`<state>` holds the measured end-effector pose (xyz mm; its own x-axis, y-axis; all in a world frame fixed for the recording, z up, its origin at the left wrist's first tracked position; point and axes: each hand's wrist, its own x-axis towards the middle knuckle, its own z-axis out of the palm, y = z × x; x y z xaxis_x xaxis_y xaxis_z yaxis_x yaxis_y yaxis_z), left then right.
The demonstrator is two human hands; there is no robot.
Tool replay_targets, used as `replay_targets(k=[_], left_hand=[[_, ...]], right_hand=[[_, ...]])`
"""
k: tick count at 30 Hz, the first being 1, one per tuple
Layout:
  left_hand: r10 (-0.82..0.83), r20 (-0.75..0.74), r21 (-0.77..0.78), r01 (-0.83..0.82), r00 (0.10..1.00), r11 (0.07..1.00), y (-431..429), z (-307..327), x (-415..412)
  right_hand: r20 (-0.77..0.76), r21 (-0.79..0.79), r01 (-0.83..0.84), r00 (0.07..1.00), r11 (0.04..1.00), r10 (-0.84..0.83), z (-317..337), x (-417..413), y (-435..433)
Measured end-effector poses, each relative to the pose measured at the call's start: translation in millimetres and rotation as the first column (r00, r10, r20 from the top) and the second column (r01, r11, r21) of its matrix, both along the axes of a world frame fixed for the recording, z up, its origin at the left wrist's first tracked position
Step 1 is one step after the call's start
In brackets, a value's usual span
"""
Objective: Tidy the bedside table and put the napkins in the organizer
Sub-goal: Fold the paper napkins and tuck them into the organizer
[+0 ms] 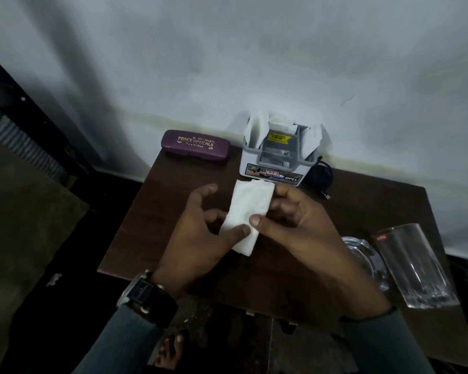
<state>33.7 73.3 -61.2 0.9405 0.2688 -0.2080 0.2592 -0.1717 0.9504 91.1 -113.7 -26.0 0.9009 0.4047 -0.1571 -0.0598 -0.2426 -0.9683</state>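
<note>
Left hand (pixel 200 230) and right hand (pixel 292 220) pinch a folded napkin (pixel 250 209) between thumbs and curled fingers above the bedside table (pixel 152 211), just short of the organizer (pixel 270 172) already stuffed with napkins, apparently the last loose one

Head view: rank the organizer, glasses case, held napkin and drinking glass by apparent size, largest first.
1-2: drinking glass and organizer look alike; the glass sits nearer the camera, so they are left unranked.
3: napkin, partly covered.
4: glasses case, slightly smaller.
</note>
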Motion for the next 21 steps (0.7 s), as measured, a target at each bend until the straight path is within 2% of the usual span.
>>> replay_targets(k=[3, 5, 8, 10, 13, 18, 21], left_hand=[[-0.127, 0.141, 0.240, 0.090, 0.982, 0.967, -4, 4, -1], [-0.160, 0.187, 0.268, 0.106, 0.969, 0.958, -9, 6, -1], [-0.097, 0.235, 0.150, 0.063, 0.967, 0.987, -15, 9, 3], [-0.028, 0.229, 0.075, 0.011, 0.973, 0.997, -17, 11, 6], [0.073, 0.166, -0.037, -0.067, 0.983, 0.997, -16, 10, 9], [0.091, 0.088, -0.177, -0.074, 0.992, 0.981, -21, 10, 14], [0.099, 0.078, -0.186, -0.083, 0.992, 0.979, -23, 10, 17]], right_hand=[[0.033, -0.199, -0.092, 0.994, 0.976, 0.100, 11, 11, -9], [0.121, -0.299, -0.120, 0.979, 0.947, 0.162, 17, 17, -12], [0.204, -0.294, -0.114, 0.963, 0.949, 0.179, 28, 28, -16], [0.312, -0.285, 0.004, 0.946, 0.959, 0.088, 39, 42, -19], [0.514, -0.208, 0.176, 0.856, 0.962, -0.045, 58, 75, -23], [0.586, -0.220, 0.161, 0.810, 0.962, -0.002, 60, 113, -22], [0.585, -0.283, 0.146, 0.809, 0.948, 0.050, 44, 121, -23]])
